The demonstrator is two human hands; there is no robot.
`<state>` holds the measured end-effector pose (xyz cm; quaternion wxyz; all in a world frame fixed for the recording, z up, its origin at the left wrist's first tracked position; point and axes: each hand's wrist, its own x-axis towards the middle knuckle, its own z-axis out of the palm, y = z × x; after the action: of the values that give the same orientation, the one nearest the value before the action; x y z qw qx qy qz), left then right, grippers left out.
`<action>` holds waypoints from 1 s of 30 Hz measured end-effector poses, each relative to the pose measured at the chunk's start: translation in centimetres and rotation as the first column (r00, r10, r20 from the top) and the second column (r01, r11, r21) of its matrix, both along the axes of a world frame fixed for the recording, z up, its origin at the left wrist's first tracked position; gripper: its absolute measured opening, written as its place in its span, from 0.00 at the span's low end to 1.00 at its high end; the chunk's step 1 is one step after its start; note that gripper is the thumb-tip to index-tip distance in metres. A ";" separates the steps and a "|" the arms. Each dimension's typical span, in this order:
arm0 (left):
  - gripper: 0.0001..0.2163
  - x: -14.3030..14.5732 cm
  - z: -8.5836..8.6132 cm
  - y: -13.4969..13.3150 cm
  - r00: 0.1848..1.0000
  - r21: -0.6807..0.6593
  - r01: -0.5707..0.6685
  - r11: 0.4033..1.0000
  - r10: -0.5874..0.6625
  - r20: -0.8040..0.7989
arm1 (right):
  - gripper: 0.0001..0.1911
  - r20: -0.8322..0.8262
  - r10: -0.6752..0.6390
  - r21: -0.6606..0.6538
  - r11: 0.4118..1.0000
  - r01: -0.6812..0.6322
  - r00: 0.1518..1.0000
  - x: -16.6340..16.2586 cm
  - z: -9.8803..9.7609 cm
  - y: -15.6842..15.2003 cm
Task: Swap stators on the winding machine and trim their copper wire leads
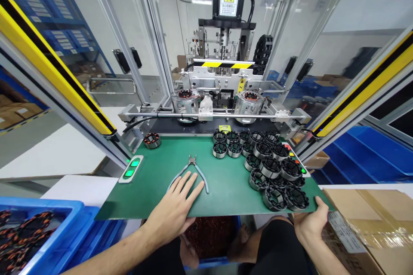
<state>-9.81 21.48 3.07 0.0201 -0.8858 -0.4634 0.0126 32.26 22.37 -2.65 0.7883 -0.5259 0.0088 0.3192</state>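
Note:
My left hand [177, 204] lies on the green worktop [148, 189], fingers stretched out and apart. Its fingertips are between the spread handles of a pair of blue-handled cutting pliers [192, 160], whose jaws point away from me. I cannot tell whether the fingers touch a handle. At the worktop's front right corner is my right hand [309, 223], thumb over the edge and the other fingers mostly hidden beneath it. Just beyond that hand, several black-and-silver stator cores [275, 198] are grouped, some stacked. One stator with copper windings [152, 140] stands alone at the back left.
Behind the worktop, a winding machine [222, 81] holds two stators in its round fixtures. Green-lit buttons [130, 169] sit at the left edge. A blue bin of wound stators [48, 206] is at lower left, a cardboard box [371, 210] at right. Yellow-black posts flank the opening.

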 end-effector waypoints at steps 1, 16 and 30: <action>0.46 0.0 0.0 0.0 1.000 0.005 0.004 1.000 -0.004 0.007 | 0.20 0.001 -0.003 0.000 1.000 0.003 1.000 0.0 0.0 0.0; 0.46 0.2 0.2 0.0 1.000 0.011 -0.006 1.000 0.005 0.010 | 0.20 -0.009 0.012 0.009 1.000 -0.012 1.000 0.3 -0.4 0.0; 0.46 0.0 -0.3 0.0 1.000 0.014 -0.001 1.000 0.001 0.010 | 0.20 0.005 -0.004 0.009 1.000 0.004 1.000 0.4 -0.7 0.1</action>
<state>-9.83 21.51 2.81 0.0239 -0.8856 -0.4639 0.0047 32.62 22.46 -3.37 0.7914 -0.5231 0.0062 0.3162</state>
